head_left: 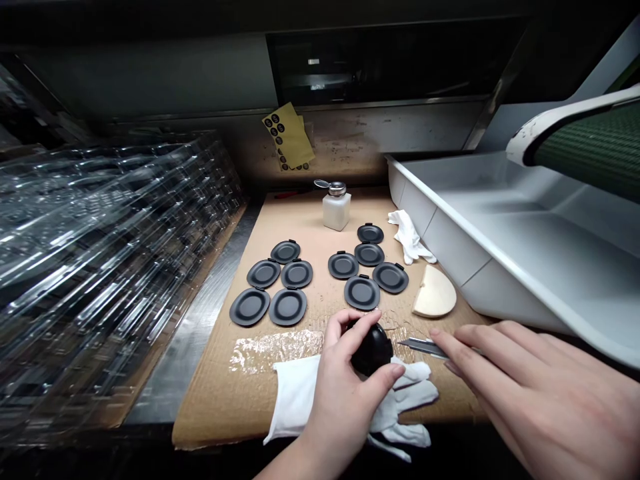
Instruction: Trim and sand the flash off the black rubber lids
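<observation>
Between the fingers and thumb of my left hand (345, 380) is a glossy black plastic lid (373, 348), its rounded side towards me. My right hand (520, 373) grips a utility knife (425, 346), the blade pointing left at the lid's edge with a small gap between them. My palm hides the knife's handle. A white glove (297, 393) lies on the cardboard under my left hand. Beyond it, several similar matte black lids (362, 293) rest in a right cluster, and several more black lids (288, 307) sit in a left one.
A cardboard sheet (210, 400) covers the bench. Clear plastic trays (110, 267) are stacked at left; a white bin (445, 233) stands at right beside a green conveyor belt (590, 153). A pump bottle (337, 210), another white glove (409, 237) and a cream half-round pad (435, 293) lie further back.
</observation>
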A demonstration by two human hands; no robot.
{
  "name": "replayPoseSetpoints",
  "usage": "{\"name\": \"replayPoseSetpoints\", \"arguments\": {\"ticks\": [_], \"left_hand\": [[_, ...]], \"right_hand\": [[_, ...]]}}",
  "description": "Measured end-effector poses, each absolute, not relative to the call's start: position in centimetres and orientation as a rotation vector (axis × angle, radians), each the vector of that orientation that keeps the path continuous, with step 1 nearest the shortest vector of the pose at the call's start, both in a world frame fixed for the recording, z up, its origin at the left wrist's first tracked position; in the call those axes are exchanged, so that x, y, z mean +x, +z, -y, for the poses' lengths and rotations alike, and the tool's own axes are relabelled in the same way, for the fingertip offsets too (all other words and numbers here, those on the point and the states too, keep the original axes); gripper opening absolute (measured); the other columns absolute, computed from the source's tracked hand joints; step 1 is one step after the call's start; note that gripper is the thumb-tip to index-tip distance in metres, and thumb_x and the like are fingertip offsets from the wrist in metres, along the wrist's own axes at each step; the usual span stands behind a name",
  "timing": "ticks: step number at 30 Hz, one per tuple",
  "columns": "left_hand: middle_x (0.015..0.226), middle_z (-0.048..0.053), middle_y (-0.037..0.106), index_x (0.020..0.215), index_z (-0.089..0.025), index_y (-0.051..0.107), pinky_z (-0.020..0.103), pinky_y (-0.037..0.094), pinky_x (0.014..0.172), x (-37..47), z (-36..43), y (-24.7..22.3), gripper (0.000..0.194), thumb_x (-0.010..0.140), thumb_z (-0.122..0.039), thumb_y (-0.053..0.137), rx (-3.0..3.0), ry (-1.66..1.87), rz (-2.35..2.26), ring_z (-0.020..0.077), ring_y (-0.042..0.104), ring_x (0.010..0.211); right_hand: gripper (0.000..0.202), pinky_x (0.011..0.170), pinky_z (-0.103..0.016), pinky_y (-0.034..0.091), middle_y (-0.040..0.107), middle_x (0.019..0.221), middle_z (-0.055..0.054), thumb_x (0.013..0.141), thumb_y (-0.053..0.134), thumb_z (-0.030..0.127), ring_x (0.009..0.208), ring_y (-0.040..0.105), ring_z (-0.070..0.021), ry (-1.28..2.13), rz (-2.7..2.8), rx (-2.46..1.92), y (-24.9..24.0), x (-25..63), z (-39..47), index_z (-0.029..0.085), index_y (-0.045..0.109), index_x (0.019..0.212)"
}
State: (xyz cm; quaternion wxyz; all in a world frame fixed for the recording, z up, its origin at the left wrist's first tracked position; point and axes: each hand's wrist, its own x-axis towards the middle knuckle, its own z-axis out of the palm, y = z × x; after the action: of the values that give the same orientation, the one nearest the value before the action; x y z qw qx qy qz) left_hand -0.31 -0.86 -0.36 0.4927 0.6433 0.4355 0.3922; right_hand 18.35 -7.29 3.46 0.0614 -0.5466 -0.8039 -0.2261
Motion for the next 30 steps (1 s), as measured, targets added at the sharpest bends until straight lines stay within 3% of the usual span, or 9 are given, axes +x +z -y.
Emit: {"name": "replayPoseSetpoints", "arguments": {"ticks": [4, 7, 11, 17, 21, 25, 27, 30], "left_hand": [[0.114, 0.004, 0.044, 0.113, -0.028, 0.055, 0.033, 0.032, 0.098, -0.3, 0.8, -0.4, 0.05, 0.066, -0.026, 0.068, 1.54, 0.96, -1.056, 0.0197, 0.043, 0.111], [0.117, 0.004, 0.046, 0.112, -0.027, 0.056, 0.033, 0.031, 0.1, -0.3, 0.9, -0.6, 0.049, 0.065, -0.027, 0.069, 1.367, 1.01, -0.966, 0.0205, 0.043, 0.113], [0.118, 0.01, 0.053, 0.12, -0.021, 0.049, 0.037, 0.032, 0.098, -0.4, 0.9, -0.5, 0.043, 0.08, -0.038, 0.05, 0.721, 1.158, -0.707, 0.0214, 0.049, 0.11], [0.087, 0.014, 0.065, 0.115, -0.01, 0.048, 0.031, 0.044, 0.067, -0.4, 0.5, 0.1, 0.055, 0.083, -0.052, 0.032, 0.288, 1.115, -0.568, 0.0208, 0.062, 0.076], [0.077, 0.013, 0.066, 0.104, -0.009, 0.056, 0.03, 0.043, 0.056, -0.4, 0.5, -0.4, 0.057, 0.081, -0.056, 0.032, 0.394, 1.087, -0.592, 0.0208, 0.061, 0.063], [0.092, 0.014, 0.067, 0.087, -0.011, 0.065, 0.038, 0.042, 0.082, -0.8, 0.6, -1.1, 0.057, 0.078, -0.059, 0.036, 0.676, 1.189, -0.746, 0.0257, 0.059, 0.09], [0.092, 0.014, 0.067, 0.089, -0.012, 0.064, 0.04, 0.039, 0.086, -0.8, 0.5, -1.5, 0.062, 0.075, -0.065, 0.034, 0.674, 1.171, -0.76, 0.0264, 0.059, 0.093], [0.074, 0.012, 0.068, 0.096, -0.015, 0.055, 0.039, 0.046, 0.061, -0.1, -0.2, -2.6, 0.074, 0.064, -0.077, 0.03, 0.419, 1.042, -0.578, 0.0254, 0.065, 0.065]], "right_hand": [[0.038, 0.064, -0.036, 0.037, 0.058, 0.099, -0.009, 0.076, 0.034, 0.015, 0.082, 0.053, -0.0226, -0.729, 2.42, -1.575, 3.8, 18.0, 7.3, 0.017, 0.051, 0.11], [0.038, 0.063, -0.031, 0.041, 0.058, 0.102, -0.005, 0.081, 0.033, 0.018, 0.082, 0.054, -0.0182, -0.651, 2.357, -1.692, 3.6, 18.3, 7.0, 0.023, 0.05, 0.114], [0.034, 0.063, -0.025, 0.047, 0.058, 0.103, 0.0, 0.086, 0.033, 0.025, 0.083, 0.057, -0.0136, -0.546, 2.324, -1.746, 1.0, 19.0, 6.3, 0.028, 0.051, 0.114], [0.036, 0.071, -0.029, 0.051, 0.059, 0.108, -0.008, 0.085, 0.034, 0.023, 0.093, 0.058, -0.019, -0.724, 2.361, -1.428, -3.5, 19.1, 4.5, 0.016, 0.052, 0.116], [0.038, 0.079, -0.024, 0.049, 0.057, 0.111, -0.009, 0.08, 0.049, 0.026, 0.099, 0.056, -0.018, -0.558, 2.33, -1.153, -1.0, 16.7, 2.7, 0.015, 0.05, 0.117], [0.025, 0.068, -0.021, 0.05, 0.06, 0.098, -0.006, 0.083, 0.045, 0.025, 0.086, 0.059, -0.0138, -0.385, 2.346, -1.109, 2.8, 13.5, 0.8, 0.02, 0.057, 0.105], [0.02, 0.061, -0.019, 0.048, 0.061, 0.088, -0.003, 0.084, 0.041, 0.022, 0.076, 0.058, -0.0106, -0.271, 2.384, -1.088, 3.8, 12.8, -0.5, 0.023, 0.059, 0.093], [0.019, 0.061, -0.017, 0.047, 0.061, 0.083, 0.0, 0.085, 0.041, 0.029, 0.074, 0.058, -0.0087, -0.096, 2.347, -1.251, 4.4, 12.8, -3.7, 0.025, 0.06, 0.084]]}}
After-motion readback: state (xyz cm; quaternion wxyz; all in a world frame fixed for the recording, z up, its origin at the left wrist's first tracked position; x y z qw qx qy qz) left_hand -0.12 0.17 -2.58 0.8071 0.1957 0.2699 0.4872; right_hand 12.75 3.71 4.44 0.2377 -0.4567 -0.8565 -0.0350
